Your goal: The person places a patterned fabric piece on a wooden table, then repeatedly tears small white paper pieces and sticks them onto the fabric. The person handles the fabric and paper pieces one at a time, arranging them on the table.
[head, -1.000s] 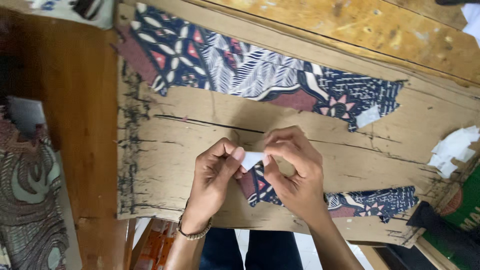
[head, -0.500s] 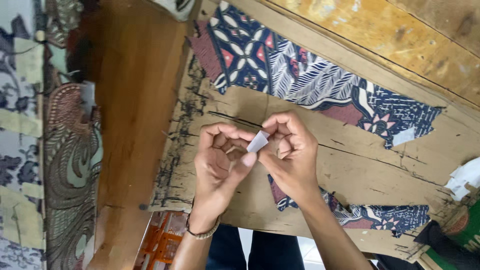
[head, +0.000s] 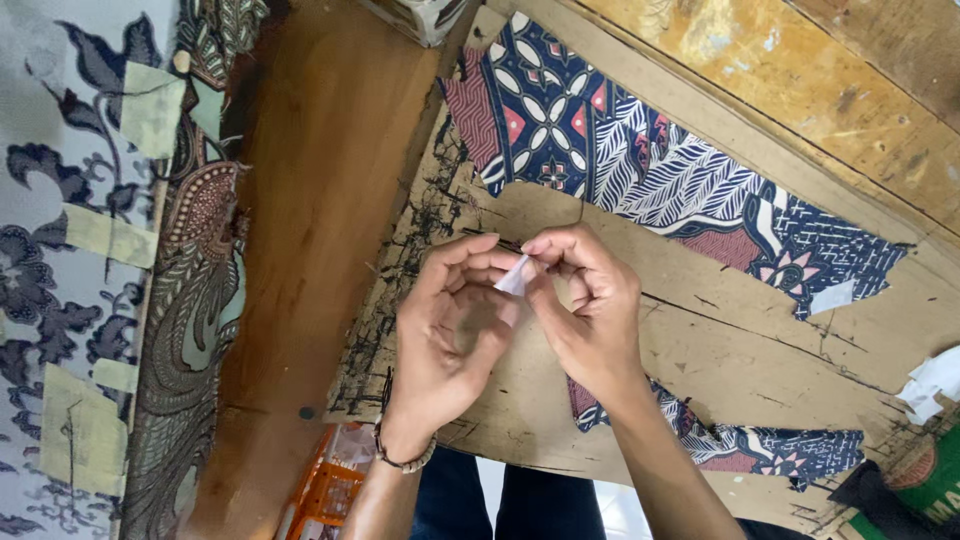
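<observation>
Both hands meet over the middle of the cardboard sheet [head: 760,350]. The left hand [head: 450,335] and right hand [head: 590,310] each pinch a small white paper scrap [head: 513,277] between thumb and fingertips, lifted clear of the surface, seemingly so its edges can be worked apart. A long patterned cloth strip [head: 640,170] lies at one o'clock; a shorter cloth piece [head: 760,445] at five o'clock passes under the right wrist. More white scraps [head: 928,385] sit at three o'clock.

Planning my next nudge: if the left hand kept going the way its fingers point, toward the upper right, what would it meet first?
Almost at once the small white paper piece pinched between both hands, then the right hand fingertips. The patterned fabric strip lies beyond, lower on the board; depth is unclear.
</observation>
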